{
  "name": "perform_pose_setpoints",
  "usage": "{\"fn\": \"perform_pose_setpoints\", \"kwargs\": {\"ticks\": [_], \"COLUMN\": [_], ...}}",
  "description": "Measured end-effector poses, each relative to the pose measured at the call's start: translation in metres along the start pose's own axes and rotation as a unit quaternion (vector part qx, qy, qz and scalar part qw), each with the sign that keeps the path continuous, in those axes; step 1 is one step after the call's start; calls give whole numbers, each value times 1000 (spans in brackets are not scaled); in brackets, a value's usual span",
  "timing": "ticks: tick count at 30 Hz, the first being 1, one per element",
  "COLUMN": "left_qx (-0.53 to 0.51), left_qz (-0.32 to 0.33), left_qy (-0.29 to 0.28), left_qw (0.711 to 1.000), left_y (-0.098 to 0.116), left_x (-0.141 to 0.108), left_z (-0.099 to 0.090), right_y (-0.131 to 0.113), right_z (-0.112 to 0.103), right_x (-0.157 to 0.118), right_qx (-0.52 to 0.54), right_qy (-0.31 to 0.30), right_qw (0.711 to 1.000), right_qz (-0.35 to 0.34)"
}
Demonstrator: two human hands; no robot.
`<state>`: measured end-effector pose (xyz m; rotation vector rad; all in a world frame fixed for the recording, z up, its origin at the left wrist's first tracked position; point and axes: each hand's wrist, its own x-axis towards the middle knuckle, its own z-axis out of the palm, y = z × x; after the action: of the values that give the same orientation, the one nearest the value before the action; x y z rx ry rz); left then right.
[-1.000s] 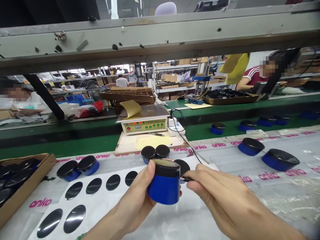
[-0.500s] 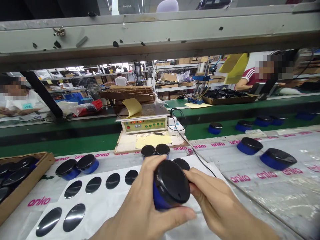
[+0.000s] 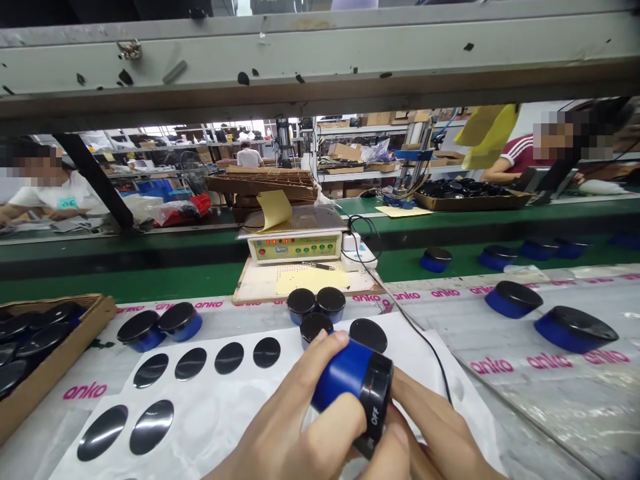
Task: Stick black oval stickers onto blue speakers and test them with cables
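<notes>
A round blue device with a black end band is tilted on its side in front of me, with "OFF" lettered on the band. My left hand is wrapped around its blue body, thumb lying along the lower side. Against the black end presses my right hand, its fingers partly hidden behind the device. Beneath lies a white sheet carrying several glossy black discs. Just beyond the held piece stand similar devices, black tops up.
At the left edge is a cardboard box filled with like devices. A beige control unit sits behind on a board, its black cable crossing the sheet. More devices stand at right. An overhead beam spans the view; people sit beyond.
The device has been turned in my hands: its black top faced me before, and now its blue side and lettered band show. The view has shifted slightly.
</notes>
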<state>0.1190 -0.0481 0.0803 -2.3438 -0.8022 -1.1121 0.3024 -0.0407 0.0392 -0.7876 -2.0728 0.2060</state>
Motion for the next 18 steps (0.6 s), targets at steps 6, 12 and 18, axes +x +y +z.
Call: {"fn": "perform_pose_setpoints", "kwargs": {"ticks": [6,12,18], "left_qx": [-20,-70,-61], "left_qz": [77,11,-50], "left_qy": [-44,-70,-170], "left_qw": [996,995,982], "left_y": [-12,-20,-46], "left_x": [4,-4,-24], "left_z": [-3,-9,-4], "right_y": [-7,-6,8], "right_z": [-3,2,-3], "right_x": [-3,-7,-5], "right_qx": [-60,-83,-194], "right_qy": [-23,-25,-35], "right_qw": [997,996,978], "right_qz": [38,18,-73]}}
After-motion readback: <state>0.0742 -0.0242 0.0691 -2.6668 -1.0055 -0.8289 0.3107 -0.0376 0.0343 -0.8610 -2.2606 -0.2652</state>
